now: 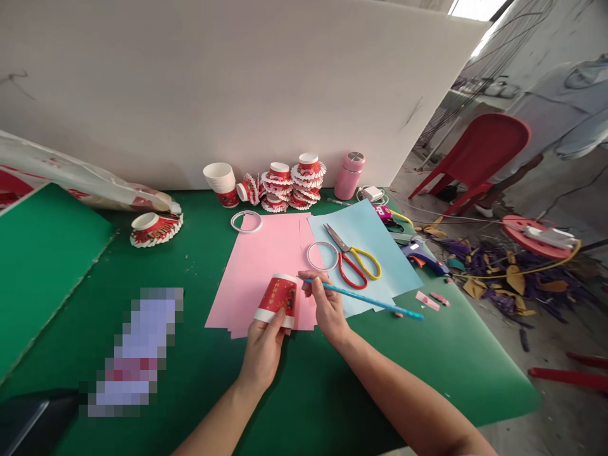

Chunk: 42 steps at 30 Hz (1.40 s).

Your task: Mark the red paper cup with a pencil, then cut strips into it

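Note:
My left hand (264, 352) is closed around a red and white paper cup (279, 299), held tilted over the pink paper (256, 253). In my right hand (329, 310) is a long, thin blue pencil (365, 297), its tip close to the cup's side; I cannot tell whether it touches. Scissors (350, 254) with one red and one yellow handle lie spread on light blue paper (380, 234). A white ring-shaped tape roll (323, 256) sits beside them, and another tape roll (246, 221) lies at the pink paper's far edge.
At the back stand stacked paper cups (221, 180), several cups cut into fringes (278, 187) and a pink bottle (350, 176). A glue gun (424, 256) lies at the table's right edge. One fringed cup (156, 229) is at left. A person sits by a red chair (479, 149).

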Motion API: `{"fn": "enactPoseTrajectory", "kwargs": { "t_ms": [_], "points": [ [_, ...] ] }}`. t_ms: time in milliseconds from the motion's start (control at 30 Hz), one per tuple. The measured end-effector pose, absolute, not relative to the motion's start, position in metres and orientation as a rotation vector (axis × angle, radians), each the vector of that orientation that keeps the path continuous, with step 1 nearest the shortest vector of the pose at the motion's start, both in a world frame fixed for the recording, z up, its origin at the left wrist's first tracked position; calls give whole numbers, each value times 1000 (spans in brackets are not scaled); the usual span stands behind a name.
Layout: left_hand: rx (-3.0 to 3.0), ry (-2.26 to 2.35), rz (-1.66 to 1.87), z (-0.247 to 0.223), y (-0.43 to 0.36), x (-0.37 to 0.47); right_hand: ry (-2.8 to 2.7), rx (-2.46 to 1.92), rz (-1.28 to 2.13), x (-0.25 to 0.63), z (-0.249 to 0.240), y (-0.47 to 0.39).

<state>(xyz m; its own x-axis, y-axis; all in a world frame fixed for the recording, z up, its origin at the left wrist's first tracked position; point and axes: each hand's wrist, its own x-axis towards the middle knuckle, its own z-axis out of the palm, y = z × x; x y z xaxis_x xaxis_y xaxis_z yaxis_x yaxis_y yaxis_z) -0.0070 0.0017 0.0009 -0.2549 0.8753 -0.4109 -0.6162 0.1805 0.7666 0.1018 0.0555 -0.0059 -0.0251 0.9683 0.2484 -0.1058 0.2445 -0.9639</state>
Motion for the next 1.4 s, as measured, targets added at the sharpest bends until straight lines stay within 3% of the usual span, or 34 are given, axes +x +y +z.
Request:
{"fn": "enactPoseTrajectory", "kwargs": {
  "t_ms": [500,1400],
  "points": [
    [256,1005,1449,-7,6,-10,-1337,-912,1416,88,9,50],
    [276,1025,1428,-10,5,-7,-1451,-1011,1337,85,-15,46]
  ]
}}
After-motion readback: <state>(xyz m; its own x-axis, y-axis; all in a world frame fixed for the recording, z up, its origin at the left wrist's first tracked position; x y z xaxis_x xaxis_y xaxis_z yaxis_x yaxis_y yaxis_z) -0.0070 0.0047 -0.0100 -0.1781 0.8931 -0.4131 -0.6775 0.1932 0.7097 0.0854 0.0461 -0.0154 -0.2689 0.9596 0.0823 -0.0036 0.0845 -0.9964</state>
